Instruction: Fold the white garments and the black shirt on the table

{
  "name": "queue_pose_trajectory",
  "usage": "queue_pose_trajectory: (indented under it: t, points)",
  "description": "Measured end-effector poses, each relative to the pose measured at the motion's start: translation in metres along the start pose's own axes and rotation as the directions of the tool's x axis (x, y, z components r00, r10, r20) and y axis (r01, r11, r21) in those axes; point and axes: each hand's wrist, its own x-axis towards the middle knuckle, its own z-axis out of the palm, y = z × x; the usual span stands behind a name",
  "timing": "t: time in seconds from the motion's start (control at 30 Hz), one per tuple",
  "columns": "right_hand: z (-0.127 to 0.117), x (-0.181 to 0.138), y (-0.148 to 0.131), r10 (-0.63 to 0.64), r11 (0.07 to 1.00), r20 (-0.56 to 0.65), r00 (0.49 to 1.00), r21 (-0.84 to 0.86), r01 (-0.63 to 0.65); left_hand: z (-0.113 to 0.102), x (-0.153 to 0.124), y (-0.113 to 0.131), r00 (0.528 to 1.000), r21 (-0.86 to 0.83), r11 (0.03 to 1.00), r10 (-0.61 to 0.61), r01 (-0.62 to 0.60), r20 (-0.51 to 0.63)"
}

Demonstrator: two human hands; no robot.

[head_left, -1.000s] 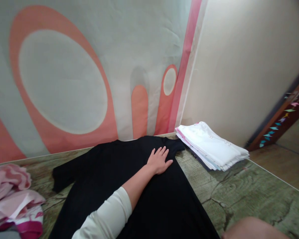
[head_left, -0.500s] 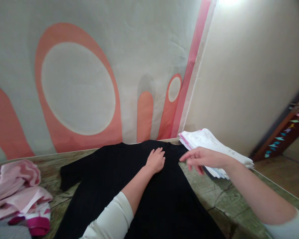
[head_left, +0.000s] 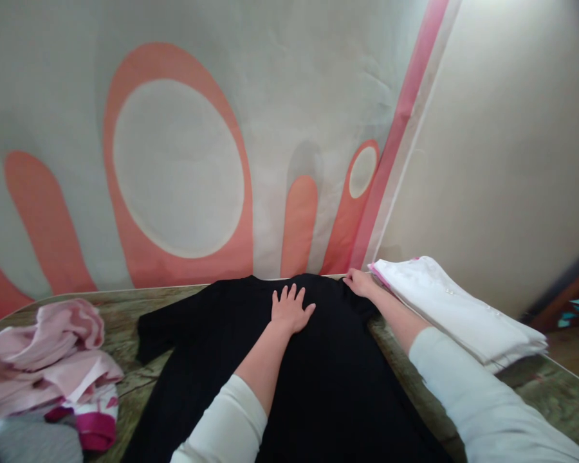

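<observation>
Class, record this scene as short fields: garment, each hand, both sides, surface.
Garment: black short-sleeved cloth shirt, spread out
Left hand: on the shirt's upper part, fingers spread
Right hand: at the sleeve on picture right; grip unclear
Picture right: folded white cloth stack
Picture left: crumpled pale-pink cloth, grey cloth nearer
Surface: brown wood-patterned top

A shirt [head_left: 318, 392] lies on the table [head_left: 554, 402], between a heap of clothes [head_left: 53, 360] on the left and a stack of clothes [head_left: 456, 305] on the right. The wall [head_left: 275, 96] stands behind. The left hand [head_left: 289, 313] is on the shirt, the right [head_left: 360, 283] at its shoulder.
</observation>
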Motion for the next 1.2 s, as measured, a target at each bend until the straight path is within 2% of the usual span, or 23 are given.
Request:
queue_pose_trajectory:
  t: [0.17,0.43,0.53,0.67,0.77,0.9,0.97,1.03,1.13,1.2]
  points:
    - [0.004,-0.003,0.005,-0.031,0.994,-0.067,0.997,-0.106,0.024,-0.001,-0.001,0.0,1.0,0.004,1.0,-0.031,0.031,0.0]
    - [-0.005,-0.025,0.003,-0.195,0.974,-0.206,0.959,-0.154,0.165,-0.004,0.0,-0.004,0.997,0.034,0.996,-0.079,0.078,0.025]
    - [-0.01,-0.047,0.004,-0.233,0.97,-0.222,0.947,-0.123,0.21,-0.007,0.0,-0.007,0.995,0.035,0.996,-0.085,0.083,0.044]
    - [-0.006,-0.099,0.002,-0.321,0.946,-0.286,0.903,-0.046,0.321,-0.009,-0.001,-0.009,0.996,0.041,0.996,-0.08,0.078,0.041]
    - [0.0,-0.132,0.006,-0.28,0.957,-0.333,0.9,-0.025,0.288,-0.01,-0.002,-0.011,0.997,0.045,0.996,-0.077,0.075,0.029]
    - [0.002,-0.144,0.022,-0.134,0.99,-0.325,0.936,-0.005,0.14,-0.017,-0.005,-0.004,0.999,0.078,0.996,-0.049,0.05,-0.013]
    - [0.002,-0.14,0.028,-0.08,0.997,-0.294,0.953,-0.011,0.081,-0.024,-0.009,0.009,0.998,0.112,0.994,0.013,-0.006,-0.06]
    - [0.001,-0.136,0.03,-0.055,0.998,-0.269,0.962,-0.021,0.052,-0.03,-0.016,0.03,0.988,0.121,0.985,0.137,-0.127,-0.078]
    - [0.001,-0.134,0.028,-0.047,0.998,-0.273,0.961,-0.045,0.036,-0.033,-0.029,0.066,0.933,0.028,0.933,0.359,-0.359,0.008]
    - [-0.002,-0.134,0.027,-0.048,0.998,-0.271,0.961,-0.062,0.033,-0.03,-0.038,0.084,0.885,-0.058,0.887,0.462,-0.459,0.06]
